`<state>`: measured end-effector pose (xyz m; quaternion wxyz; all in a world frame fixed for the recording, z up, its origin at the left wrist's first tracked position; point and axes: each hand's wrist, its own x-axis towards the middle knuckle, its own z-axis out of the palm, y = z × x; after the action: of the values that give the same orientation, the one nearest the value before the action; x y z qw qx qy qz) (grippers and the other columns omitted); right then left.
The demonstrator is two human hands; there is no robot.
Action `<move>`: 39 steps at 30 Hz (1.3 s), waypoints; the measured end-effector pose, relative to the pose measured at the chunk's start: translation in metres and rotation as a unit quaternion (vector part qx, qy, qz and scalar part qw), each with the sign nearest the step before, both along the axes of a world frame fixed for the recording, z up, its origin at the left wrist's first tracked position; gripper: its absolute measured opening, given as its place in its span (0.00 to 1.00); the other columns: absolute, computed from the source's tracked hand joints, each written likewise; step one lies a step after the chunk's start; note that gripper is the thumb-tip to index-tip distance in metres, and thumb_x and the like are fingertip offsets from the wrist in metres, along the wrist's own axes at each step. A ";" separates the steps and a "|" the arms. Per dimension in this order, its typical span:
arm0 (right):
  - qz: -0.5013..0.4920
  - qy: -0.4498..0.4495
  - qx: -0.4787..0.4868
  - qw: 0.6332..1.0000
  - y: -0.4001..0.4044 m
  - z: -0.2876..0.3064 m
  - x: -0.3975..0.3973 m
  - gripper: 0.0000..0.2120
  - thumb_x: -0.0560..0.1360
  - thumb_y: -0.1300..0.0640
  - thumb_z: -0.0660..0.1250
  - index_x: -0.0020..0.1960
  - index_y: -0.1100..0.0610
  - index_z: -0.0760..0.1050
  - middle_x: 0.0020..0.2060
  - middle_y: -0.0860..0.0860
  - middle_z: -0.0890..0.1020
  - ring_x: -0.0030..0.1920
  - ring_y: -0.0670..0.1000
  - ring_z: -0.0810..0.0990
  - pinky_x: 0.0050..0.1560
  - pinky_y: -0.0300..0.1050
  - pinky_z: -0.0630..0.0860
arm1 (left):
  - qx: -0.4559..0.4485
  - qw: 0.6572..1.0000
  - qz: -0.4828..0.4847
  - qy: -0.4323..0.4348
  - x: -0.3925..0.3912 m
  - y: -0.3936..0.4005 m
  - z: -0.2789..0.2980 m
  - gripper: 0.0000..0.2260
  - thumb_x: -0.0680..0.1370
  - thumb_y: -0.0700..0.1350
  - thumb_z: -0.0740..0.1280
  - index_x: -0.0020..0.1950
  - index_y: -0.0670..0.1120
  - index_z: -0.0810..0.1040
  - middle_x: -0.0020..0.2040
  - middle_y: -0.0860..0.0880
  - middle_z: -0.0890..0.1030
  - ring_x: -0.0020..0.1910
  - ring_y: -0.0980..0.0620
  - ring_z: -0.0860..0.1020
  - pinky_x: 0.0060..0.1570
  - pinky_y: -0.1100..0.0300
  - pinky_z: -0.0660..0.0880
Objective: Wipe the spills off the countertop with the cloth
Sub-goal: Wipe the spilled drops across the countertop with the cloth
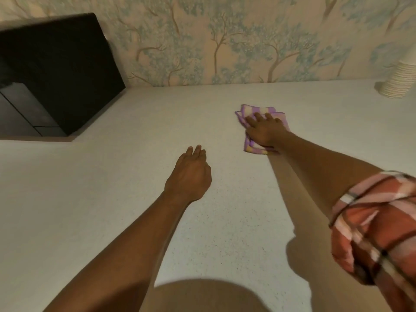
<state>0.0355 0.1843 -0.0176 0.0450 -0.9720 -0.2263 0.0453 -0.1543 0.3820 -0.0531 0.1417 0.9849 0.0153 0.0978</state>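
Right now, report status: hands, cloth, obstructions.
Right hand flat on cloth, pressing it to countertop. Left hand empty. No obstructions nearby.

Folded purple-striped cloth (pixel 258 129) on countertop (pixel 135 199)

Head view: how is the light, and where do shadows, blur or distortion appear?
Head view: warm, dim light; the right hand, flat on the cloth, and its arm cast a soft shadow on the countertop; a round shadow lies at the bottom edge; wide-angle bending tilts the black appliance; the stacked cups look blurred.
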 end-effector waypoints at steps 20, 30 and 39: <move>0.013 -0.054 0.041 0.998 -0.002 -0.010 -0.171 0.26 0.81 0.46 0.50 0.78 0.49 0.58 0.78 0.55 0.61 0.77 0.61 0.58 0.75 0.64 0.57 | 0.040 0.997 -0.020 0.061 -0.078 0.036 0.018 0.23 0.82 0.45 0.49 0.76 0.36 0.56 0.78 0.37 0.55 0.77 0.37 0.53 0.76 0.47 0.53; 0.036 -0.018 0.036 0.999 0.087 -0.013 -0.292 0.28 0.81 0.44 0.46 0.79 0.49 0.53 0.80 0.55 0.55 0.79 0.63 0.51 0.77 0.64 0.51 | 0.029 0.998 0.024 0.048 -0.101 0.047 0.023 0.20 0.81 0.42 0.53 0.70 0.35 0.66 0.73 0.34 0.64 0.73 0.35 0.62 0.72 0.46 0.59; 0.045 -0.029 0.035 0.998 -0.002 -0.011 -0.349 0.27 0.81 0.44 0.48 0.79 0.49 0.55 0.80 0.54 0.56 0.79 0.60 0.53 0.77 0.61 0.53 | 0.012 0.998 0.044 0.038 -0.121 0.028 0.016 0.17 0.81 0.41 0.52 0.65 0.34 0.69 0.71 0.33 0.67 0.71 0.34 0.63 0.70 0.44 0.61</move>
<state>-0.3134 0.1828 -0.0285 0.0706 -0.9594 -0.2729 0.0111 -0.2753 0.4101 -0.0366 0.1250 0.9879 0.0627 0.0667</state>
